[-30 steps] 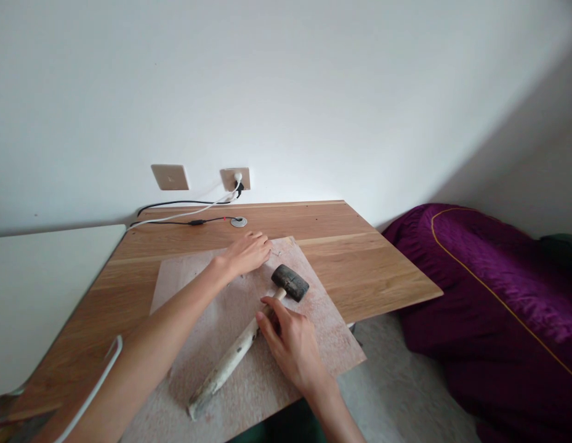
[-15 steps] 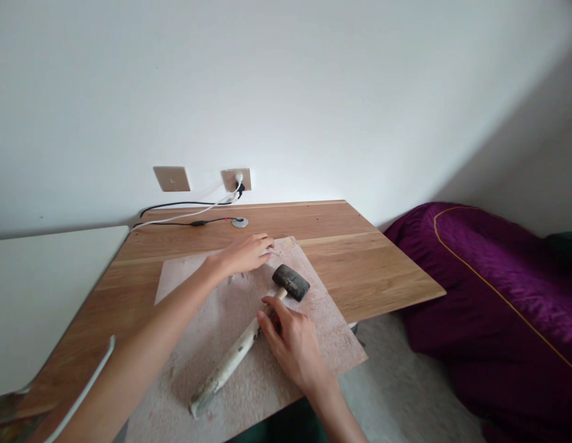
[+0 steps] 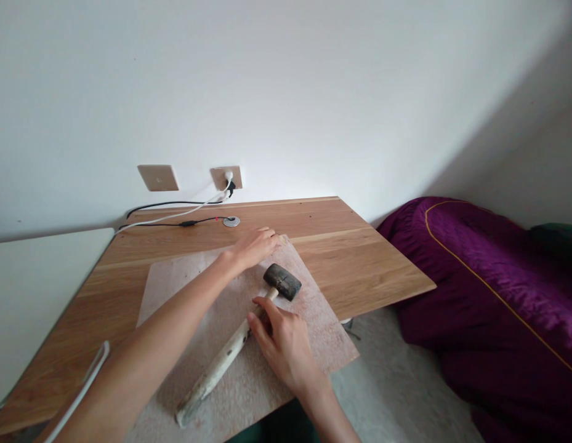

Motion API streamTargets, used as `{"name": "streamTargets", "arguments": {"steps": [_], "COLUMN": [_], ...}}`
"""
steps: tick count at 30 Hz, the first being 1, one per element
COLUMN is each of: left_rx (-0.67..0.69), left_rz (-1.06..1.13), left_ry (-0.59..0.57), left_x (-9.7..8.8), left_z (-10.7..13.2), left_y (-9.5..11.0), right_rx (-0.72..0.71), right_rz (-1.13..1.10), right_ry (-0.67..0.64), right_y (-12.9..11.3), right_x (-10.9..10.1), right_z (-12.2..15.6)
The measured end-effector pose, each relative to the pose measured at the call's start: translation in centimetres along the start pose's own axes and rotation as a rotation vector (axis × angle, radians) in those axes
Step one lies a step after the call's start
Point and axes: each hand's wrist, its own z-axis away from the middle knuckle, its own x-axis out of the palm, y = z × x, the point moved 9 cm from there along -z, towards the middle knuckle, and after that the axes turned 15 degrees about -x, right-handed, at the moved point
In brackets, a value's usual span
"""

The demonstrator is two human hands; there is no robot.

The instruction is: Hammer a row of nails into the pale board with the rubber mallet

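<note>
A rubber mallet with a black head (image 3: 282,282) and a worn, pale wooden handle (image 3: 216,369) lies slantwise over a pinkish-white board (image 3: 308,332). My right hand (image 3: 286,344) is closed around the handle just below the head. Near the board's far edge, my left hand (image 3: 255,246) is bent down with its fingers curled together. Its fingertips are mostly hidden behind the hand, so what they hold cannot be made out.
Under the board is a wooden desk (image 3: 359,261) against the wall. Cables (image 3: 188,223) run along its back to a wall socket (image 3: 226,178). A white surface (image 3: 40,295) adjoins on the left. At right stands something under a purple cover (image 3: 452,320).
My left hand has shifted slightly right along the board's far edge, and small thin metal pieces seen beside it are now out of sight. My right hand keeps hold of the mallet.
</note>
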Motion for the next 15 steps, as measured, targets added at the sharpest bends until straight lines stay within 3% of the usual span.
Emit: {"name": "streamTargets", "arguments": {"steps": [2,6,8,11,15], "left_rx": [-0.026,-0.006,0.0,-0.032,-0.137], "left_rz": [0.016,0.045,0.002,-0.007,0.136], "left_ry": [0.03,-0.116,-0.131,-0.009,0.17], "left_x": [-0.8,-0.6,-0.7,-1.9,-4.2], "left_z": [0.5,3.3,5.3,8.6,13.8], "left_y": [-0.3,-1.7,-2.6,-3.8,-5.3], "right_rx": [-0.003,-0.017,-0.012,0.0,-0.006], "right_rz": [0.004,0.007,0.016,0.025,0.031], "right_ry": [0.004,0.01,0.012,0.011,0.015], "right_y": [0.1,0.0,-0.1,-0.1,0.1], "right_x": [0.0,0.1,0.0,0.0,0.0], "right_z": [0.0,-0.1,-0.1,0.1,0.1]}}
